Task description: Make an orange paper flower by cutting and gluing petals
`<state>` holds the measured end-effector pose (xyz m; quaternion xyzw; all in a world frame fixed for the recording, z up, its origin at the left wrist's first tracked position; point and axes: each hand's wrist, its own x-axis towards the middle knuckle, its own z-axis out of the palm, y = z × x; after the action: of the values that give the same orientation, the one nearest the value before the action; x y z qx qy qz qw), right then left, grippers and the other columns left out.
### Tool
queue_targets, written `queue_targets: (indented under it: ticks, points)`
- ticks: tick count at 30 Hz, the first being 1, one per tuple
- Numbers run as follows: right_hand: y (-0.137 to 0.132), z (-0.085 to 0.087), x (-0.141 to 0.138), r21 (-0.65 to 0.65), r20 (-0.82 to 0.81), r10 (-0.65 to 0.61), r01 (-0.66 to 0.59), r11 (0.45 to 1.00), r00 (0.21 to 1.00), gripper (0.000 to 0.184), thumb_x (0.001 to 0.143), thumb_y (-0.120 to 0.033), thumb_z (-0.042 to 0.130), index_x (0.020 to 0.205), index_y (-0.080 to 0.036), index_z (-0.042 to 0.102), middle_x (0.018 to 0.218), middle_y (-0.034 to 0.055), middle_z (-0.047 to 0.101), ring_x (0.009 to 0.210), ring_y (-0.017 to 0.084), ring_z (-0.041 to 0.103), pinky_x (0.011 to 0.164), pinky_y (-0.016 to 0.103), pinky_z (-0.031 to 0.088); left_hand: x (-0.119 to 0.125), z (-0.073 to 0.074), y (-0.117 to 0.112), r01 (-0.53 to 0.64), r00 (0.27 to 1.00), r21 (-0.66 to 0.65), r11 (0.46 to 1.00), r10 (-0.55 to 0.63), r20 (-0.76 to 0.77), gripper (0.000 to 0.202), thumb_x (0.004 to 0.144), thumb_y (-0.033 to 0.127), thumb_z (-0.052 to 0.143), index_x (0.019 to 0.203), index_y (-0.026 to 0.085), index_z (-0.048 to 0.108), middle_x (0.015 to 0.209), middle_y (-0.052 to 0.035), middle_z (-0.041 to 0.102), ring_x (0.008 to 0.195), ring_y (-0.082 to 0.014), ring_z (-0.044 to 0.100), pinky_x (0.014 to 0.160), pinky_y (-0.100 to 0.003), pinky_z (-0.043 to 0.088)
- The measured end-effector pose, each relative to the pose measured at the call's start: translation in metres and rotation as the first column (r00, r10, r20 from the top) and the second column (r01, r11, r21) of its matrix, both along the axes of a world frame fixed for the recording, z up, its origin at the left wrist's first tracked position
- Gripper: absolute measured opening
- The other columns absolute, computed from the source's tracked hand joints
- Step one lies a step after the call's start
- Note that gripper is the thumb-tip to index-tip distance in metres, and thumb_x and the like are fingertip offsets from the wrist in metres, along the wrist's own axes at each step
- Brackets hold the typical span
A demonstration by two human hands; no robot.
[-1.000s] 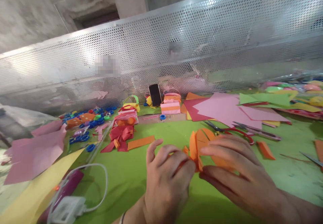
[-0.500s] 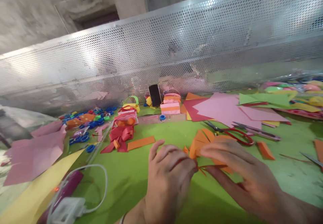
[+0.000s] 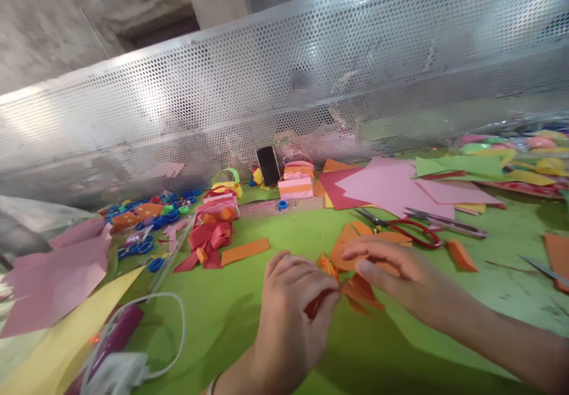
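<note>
My left hand is closed around a folded orange paper piece, pinching it between thumb and fingers. Cut, fanned strips of the piece stick out to the right, and part of it is hidden in the palm. Just right of it, my right hand hovers over the strips with thumb and fingers slightly apart. Whether its fingertips touch the paper I cannot tell. Behind the right fingers lie flat orange paper pieces. Red-handled scissors rest beyond that hand.
Red ribbon-like paper and an orange strip lie left of centre. A phone stands by small paper baskets. Pink sheets are at back right. A purple power bank with white cable sits front left.
My right hand has drawn its thumb up from beneath the strips and curled its fingers. The strips now fan lower and show more. My left hand keeps its hold.
</note>
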<state>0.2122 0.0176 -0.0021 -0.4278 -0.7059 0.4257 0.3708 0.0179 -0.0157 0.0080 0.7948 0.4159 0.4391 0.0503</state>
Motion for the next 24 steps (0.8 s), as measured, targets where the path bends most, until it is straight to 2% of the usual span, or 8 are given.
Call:
queue_targets:
  ticks: [3,5,7,9,12,15,20,24]
  points:
    - [-0.004,-0.002,0.002,0.402,0.115,-0.006,-0.041,0.915,0.993,0.045,0.074,-0.054,0.074,0.108,-0.025,0.070,0.127,0.0118,0.063,0.119,0.032,0.058,0.097,0.048,0.049,0.001,-0.003,0.000,-0.008,0.998,-0.102,0.995,0.015,0.065,0.013,0.075,0.008,0.066,0.070,0.020,0.067,0.067,0.0016,0.070,0.066,-0.0157,0.061,0.070,-0.031,0.045]
    - [-0.007,-0.004,0.000,0.498,0.181,-0.004,-0.088,0.863,0.983,0.030,0.078,-0.042,0.074,0.104,-0.025,0.071,0.121,0.0096,0.066,0.110,0.027,0.064,0.089,0.040,0.055,0.002,-0.003,-0.001,-0.012,0.993,-0.195,0.981,0.035,0.111,0.014,0.073,0.008,0.062,0.068,0.019,0.067,0.066,0.0004,0.069,0.066,-0.0158,0.062,0.066,-0.029,0.045]
    - [-0.008,-0.005,-0.003,0.416,0.179,0.036,-0.109,0.903,0.983,0.011,0.086,-0.033,0.064,0.089,-0.025,0.071,0.107,0.0059,0.071,0.097,0.021,0.068,0.082,0.032,0.056,0.003,-0.001,-0.001,-0.014,0.985,-0.333,0.943,0.071,0.158,0.013,0.072,0.010,0.059,0.067,0.019,0.067,0.067,-0.0008,0.070,0.067,-0.0162,0.063,0.065,-0.028,0.045]
    - [-0.007,-0.003,-0.005,0.180,0.117,0.101,-0.121,0.976,0.988,0.018,0.088,-0.033,0.057,0.079,-0.024,0.069,0.094,0.0034,0.072,0.088,0.019,0.068,0.074,0.029,0.054,0.003,0.002,0.001,0.023,0.971,-0.516,0.856,0.104,0.215,0.012,0.073,0.014,0.058,0.067,0.018,0.068,0.068,-0.0017,0.070,0.067,-0.0165,0.062,0.064,-0.027,0.046]
    - [-0.006,0.003,-0.006,-0.161,0.038,0.121,-0.114,0.980,0.992,0.024,0.085,-0.041,0.057,0.075,-0.022,0.068,0.072,0.0007,0.065,0.067,0.016,0.060,0.057,0.026,0.045,0.001,0.005,0.004,0.199,0.917,-0.759,0.619,0.155,0.367,0.010,0.072,0.023,0.062,0.071,0.017,0.070,0.068,-0.0014,0.068,0.066,-0.0149,0.059,0.063,-0.025,0.044]
    - [-0.007,0.009,-0.007,-0.328,-0.045,0.069,-0.080,0.941,0.997,0.024,0.079,-0.044,0.065,0.071,-0.021,0.066,0.060,-0.0033,0.053,0.055,0.011,0.045,0.050,0.024,0.033,-0.001,0.005,0.006,0.378,0.841,-0.824,0.421,0.217,0.496,0.023,0.069,0.037,0.070,0.072,0.015,0.070,0.067,0.0001,0.064,0.063,-0.0113,0.052,0.062,-0.024,0.039]
    - [-0.012,0.013,-0.009,-0.420,-0.102,0.043,-0.082,0.904,0.994,0.023,0.074,-0.040,0.071,0.065,-0.021,0.062,0.055,-0.0054,0.048,0.054,0.011,0.039,0.052,0.025,0.029,0.002,0.007,0.005,0.412,0.828,-0.851,0.326,0.255,0.499,0.042,0.046,0.043,0.088,0.068,0.013,0.067,0.065,0.0013,0.061,0.062,-0.0103,0.050,0.061,-0.024,0.036]
    - [-0.010,0.006,-0.006,-0.437,-0.114,0.026,-0.074,0.897,0.993,0.030,0.073,-0.052,0.070,0.072,-0.022,0.067,0.066,-0.0014,0.059,0.062,0.014,0.052,0.056,0.026,0.039,0.005,0.008,0.004,0.428,0.802,-0.847,0.316,0.299,0.517,0.039,0.047,0.041,0.087,0.063,0.014,0.064,0.061,0.0030,0.058,0.058,-0.0086,0.049,0.059,-0.023,0.035]
